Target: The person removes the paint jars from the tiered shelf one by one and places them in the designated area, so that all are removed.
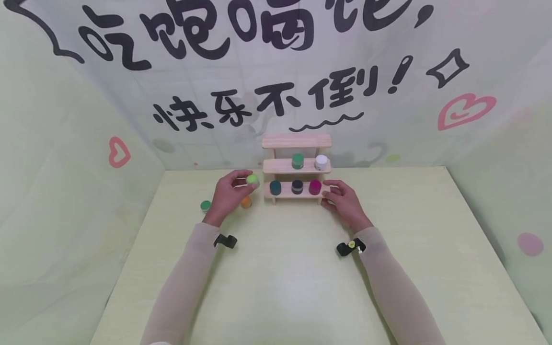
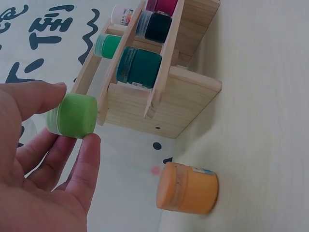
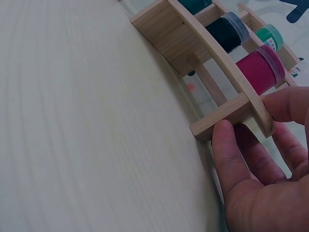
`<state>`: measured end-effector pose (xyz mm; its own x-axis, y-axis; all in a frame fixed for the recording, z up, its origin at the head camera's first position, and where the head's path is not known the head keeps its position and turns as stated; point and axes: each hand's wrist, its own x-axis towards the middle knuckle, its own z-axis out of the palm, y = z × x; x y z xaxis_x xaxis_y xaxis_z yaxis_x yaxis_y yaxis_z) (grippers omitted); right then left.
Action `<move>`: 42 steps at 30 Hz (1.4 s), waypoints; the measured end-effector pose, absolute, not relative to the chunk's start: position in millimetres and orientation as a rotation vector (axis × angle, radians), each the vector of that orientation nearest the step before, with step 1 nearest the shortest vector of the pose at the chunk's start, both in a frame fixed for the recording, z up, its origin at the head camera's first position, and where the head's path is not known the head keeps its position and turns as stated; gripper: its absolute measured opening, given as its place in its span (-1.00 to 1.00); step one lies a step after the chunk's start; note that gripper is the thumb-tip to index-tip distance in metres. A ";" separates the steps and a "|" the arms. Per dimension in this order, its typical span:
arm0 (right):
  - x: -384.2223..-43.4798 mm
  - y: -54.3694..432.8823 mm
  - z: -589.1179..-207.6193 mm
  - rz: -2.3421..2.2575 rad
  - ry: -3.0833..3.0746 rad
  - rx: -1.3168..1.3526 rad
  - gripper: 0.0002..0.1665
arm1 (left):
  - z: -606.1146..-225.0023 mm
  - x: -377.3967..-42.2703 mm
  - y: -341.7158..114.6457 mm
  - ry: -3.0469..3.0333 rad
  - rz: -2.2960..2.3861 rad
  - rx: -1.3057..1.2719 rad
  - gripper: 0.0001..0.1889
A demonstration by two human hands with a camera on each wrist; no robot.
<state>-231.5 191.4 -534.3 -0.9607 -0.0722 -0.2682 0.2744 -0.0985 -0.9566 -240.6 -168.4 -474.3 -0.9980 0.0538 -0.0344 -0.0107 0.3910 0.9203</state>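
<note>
My left hand [image 1: 227, 195] pinches a light green paint jar [image 2: 78, 116] between thumb and fingers, just left of a small three-tier wooden rack [image 1: 297, 166]. My right hand [image 1: 346, 203] grips the right end of the rack's lowest shelf, thumb on top and fingers against the leg [image 3: 222, 118]. That shelf bears a teal jar [image 1: 275, 188], a black jar [image 1: 297, 187] and a magenta jar [image 1: 315, 187]. On the middle shelf stand a green jar [image 1: 297, 161] and a white jar [image 1: 321, 162]. The top shelf [image 1: 296, 141] is bare.
An orange jar [image 2: 188, 188] stands on the table [image 1: 276, 268] beneath my left hand. Left of that wrist is another green-lidded jar [image 1: 205, 206]. Behind the rack hangs a white cloth [image 1: 241, 143] with black lettering.
</note>
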 end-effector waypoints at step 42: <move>-233.9 190.6 -537.7 -2.167 1.950 0.255 -0.51 | -524.1 -184.2 -211.9 2.488 1.654 0.091 -0.55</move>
